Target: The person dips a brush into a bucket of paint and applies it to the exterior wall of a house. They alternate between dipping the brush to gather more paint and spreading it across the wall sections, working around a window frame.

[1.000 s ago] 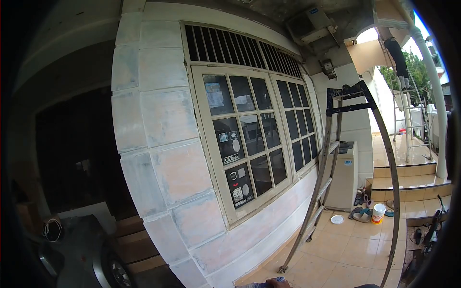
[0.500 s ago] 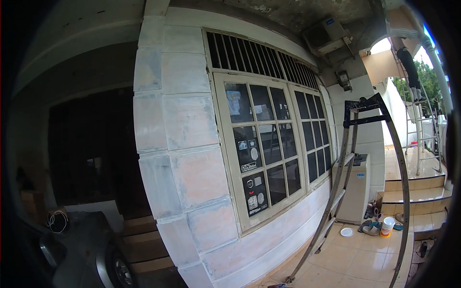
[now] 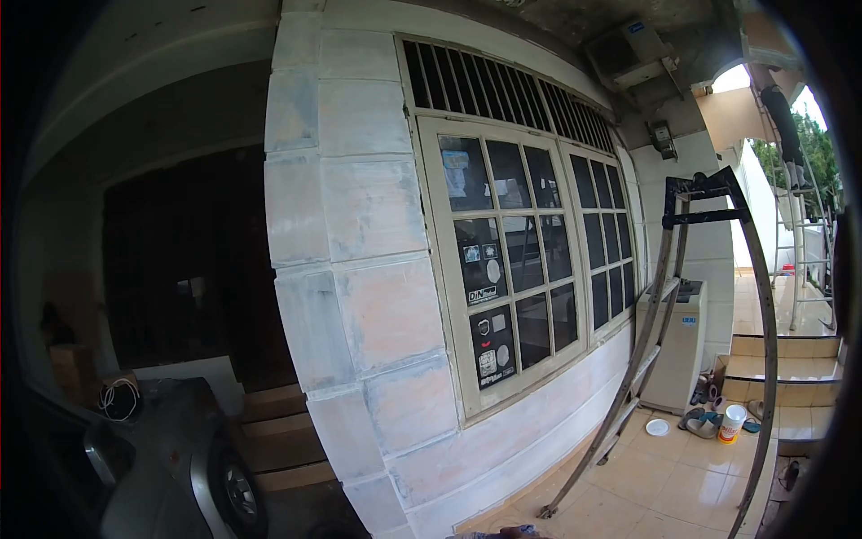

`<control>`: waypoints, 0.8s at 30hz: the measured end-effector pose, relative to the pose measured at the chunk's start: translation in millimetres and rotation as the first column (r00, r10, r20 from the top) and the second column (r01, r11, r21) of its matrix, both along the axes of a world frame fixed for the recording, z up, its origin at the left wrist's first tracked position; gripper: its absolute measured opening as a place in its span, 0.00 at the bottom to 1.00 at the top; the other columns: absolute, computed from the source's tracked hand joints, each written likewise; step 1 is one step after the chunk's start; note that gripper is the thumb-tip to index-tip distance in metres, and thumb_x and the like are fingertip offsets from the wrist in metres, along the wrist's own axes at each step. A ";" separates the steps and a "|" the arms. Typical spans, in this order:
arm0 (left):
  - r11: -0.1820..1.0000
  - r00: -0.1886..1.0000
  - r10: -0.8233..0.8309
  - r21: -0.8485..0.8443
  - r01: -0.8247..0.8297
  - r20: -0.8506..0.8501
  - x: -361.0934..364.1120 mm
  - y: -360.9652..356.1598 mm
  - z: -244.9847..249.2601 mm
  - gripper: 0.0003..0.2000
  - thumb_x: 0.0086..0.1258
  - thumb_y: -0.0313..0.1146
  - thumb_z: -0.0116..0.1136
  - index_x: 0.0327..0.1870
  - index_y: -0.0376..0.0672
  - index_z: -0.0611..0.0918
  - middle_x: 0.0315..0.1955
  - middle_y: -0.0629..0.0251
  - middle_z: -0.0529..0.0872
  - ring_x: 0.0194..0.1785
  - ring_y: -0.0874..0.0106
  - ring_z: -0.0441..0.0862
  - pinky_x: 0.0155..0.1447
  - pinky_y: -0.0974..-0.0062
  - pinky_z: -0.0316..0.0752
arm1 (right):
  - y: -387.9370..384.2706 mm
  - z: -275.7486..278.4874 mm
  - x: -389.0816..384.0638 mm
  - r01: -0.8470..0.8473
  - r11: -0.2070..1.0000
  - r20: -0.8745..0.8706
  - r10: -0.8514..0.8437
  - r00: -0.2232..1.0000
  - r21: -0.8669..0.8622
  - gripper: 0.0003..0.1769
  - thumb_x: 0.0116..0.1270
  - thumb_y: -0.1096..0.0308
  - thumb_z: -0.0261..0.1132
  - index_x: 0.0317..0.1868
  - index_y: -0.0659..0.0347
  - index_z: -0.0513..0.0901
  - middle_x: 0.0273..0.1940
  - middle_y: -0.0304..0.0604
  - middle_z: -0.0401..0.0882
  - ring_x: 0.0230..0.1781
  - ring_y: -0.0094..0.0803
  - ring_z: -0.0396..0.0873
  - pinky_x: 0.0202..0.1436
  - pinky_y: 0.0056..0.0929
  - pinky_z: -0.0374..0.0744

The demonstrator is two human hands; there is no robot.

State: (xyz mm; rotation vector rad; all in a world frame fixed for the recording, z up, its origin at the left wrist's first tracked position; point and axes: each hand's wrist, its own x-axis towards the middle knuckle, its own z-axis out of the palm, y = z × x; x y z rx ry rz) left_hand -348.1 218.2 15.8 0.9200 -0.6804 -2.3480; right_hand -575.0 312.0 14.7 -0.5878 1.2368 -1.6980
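While you face the window (image 3: 530, 260), begin well left of it. A grey car (image 3: 171, 467) sits low in the dim bay, with a coil of white cable (image 3: 117, 397) just behind it. Wooden steps (image 3: 278, 431) lie between the car and the block wall (image 3: 359, 269) that frames the window.

Stickers cover the window's left panes. One label (image 3: 482, 294) begins "DIN" in bold letters, and the others are too small to read. A barred vent (image 3: 503, 85) runs above the window.

Below the window, at the bottom edge, there is only a blurred sliver (image 3: 498, 533). Your hands are out of frame, so I cannot tell whether your fingers are loose, clenched or grasping anything.

Right of the window the stepladder (image 3: 628, 395) stands open, its near foot on the tiles by the wall. Behind it stands a white unit (image 3: 673, 359) with a small blue badge (image 3: 689, 321) that is unreadable.

Further right of the window, on the floor, are a white dish (image 3: 657, 428) that looks bare and a white tub (image 3: 733, 424) with an orange label. The tub's contents cannot be seen. Farthest right, another person (image 3: 790, 126) stands high on a second ladder (image 3: 799, 260).
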 end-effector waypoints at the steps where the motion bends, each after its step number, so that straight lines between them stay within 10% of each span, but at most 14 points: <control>1: 1.000 1.000 0.001 0.002 -0.001 0.000 0.7 0.6 0.2 0.45 0.57 0.75 0.44 0.59 0.39 0.75 0.43 0.61 0.79 0.44 0.66 0.72 0.52 0.69 0.65 | -4.0 -14.5 -3.6 -0.002 1.000 -0.010 0.002 1.000 -0.030 0.18 0.70 0.58 0.54 0.23 0.56 0.73 0.20 0.33 0.67 0.20 0.22 0.61 0.23 0.26 0.61; 6: 1.000 1.000 0.002 0.017 -0.002 0.006 3.7 5.4 -2.1 0.45 0.57 0.75 0.44 0.60 0.40 0.75 0.43 0.62 0.80 0.44 0.67 0.72 0.51 0.69 0.65 | -17.2 -54.8 -22.1 -0.045 0.999 0.112 0.042 0.993 0.025 0.17 0.68 0.58 0.57 0.24 0.59 0.75 0.21 0.36 0.68 0.22 0.25 0.62 0.24 0.30 0.63; 17: 0.999 1.000 -0.007 0.042 0.007 0.003 10.8 11.9 -7.0 0.44 0.57 0.75 0.43 0.60 0.43 0.76 0.42 0.63 0.81 0.43 0.67 0.72 0.49 0.69 0.65 | 24.2 -29.6 0.0 0.100 0.994 -0.327 -0.082 0.942 0.039 0.18 0.67 0.57 0.59 0.39 0.66 0.84 0.34 0.46 0.83 0.36 0.35 0.79 0.39 0.36 0.76; 24: 0.999 1.000 0.005 0.033 -0.005 -0.011 18.4 16.1 -13.3 0.44 0.57 0.75 0.44 0.60 0.42 0.76 0.48 0.60 0.82 0.51 0.63 0.77 0.59 0.64 0.70 | 24.8 -13.1 13.5 0.068 0.991 0.080 -0.078 0.994 0.119 0.19 0.65 0.56 0.61 0.31 0.67 0.81 0.24 0.39 0.76 0.26 0.32 0.72 0.30 0.36 0.71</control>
